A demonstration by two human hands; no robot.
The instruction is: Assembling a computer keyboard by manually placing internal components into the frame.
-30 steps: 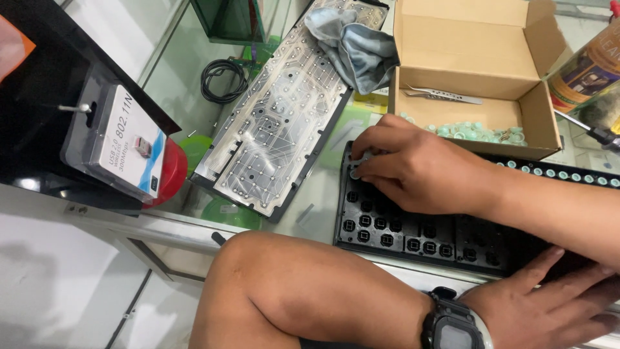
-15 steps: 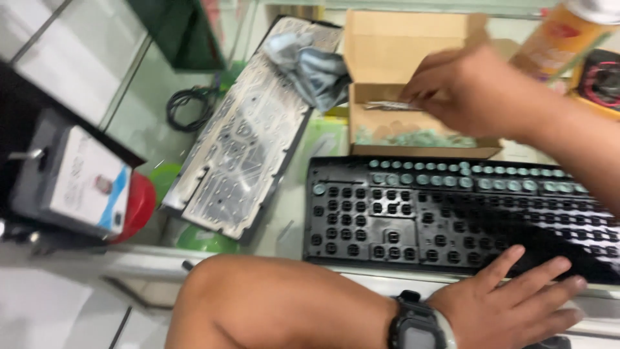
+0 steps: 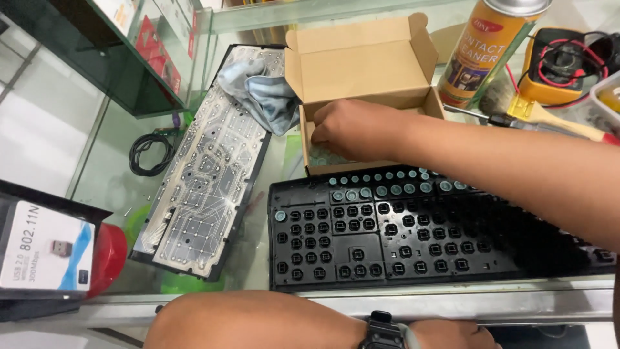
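My right hand [image 3: 352, 129] reaches into an open cardboard box [image 3: 361, 58], fingertips down among small pale-green rubber domes [image 3: 321, 157] on its floor. Whether the fingers hold a dome is hidden. In front of the box lies a black keyboard frame [image 3: 361, 252] with its key sockets bare. A row of rubber domes [image 3: 381, 190] sits along its far edge. My left forearm crosses the bottom of the view. It wears a black wristwatch [image 3: 384, 329], and my left hand [image 3: 449, 335] lies at the keyboard's near edge, mostly cut off.
A keyboard membrane sheet on its backplate [image 3: 206, 174] lies to the left with a grey cloth [image 3: 265, 90] on its far end. A spray can [image 3: 491, 52], a yellow multimeter [image 3: 562, 64] and a brush [image 3: 549, 119] stand far right. A coiled black cable [image 3: 148, 152] and a small packaged box [image 3: 45, 255] are at left.
My right hand left the keyboard's top-left corner, rose over the box, and now dips into it. The camera view has shifted right and down; my left hand stays at the keyboard's near edge.
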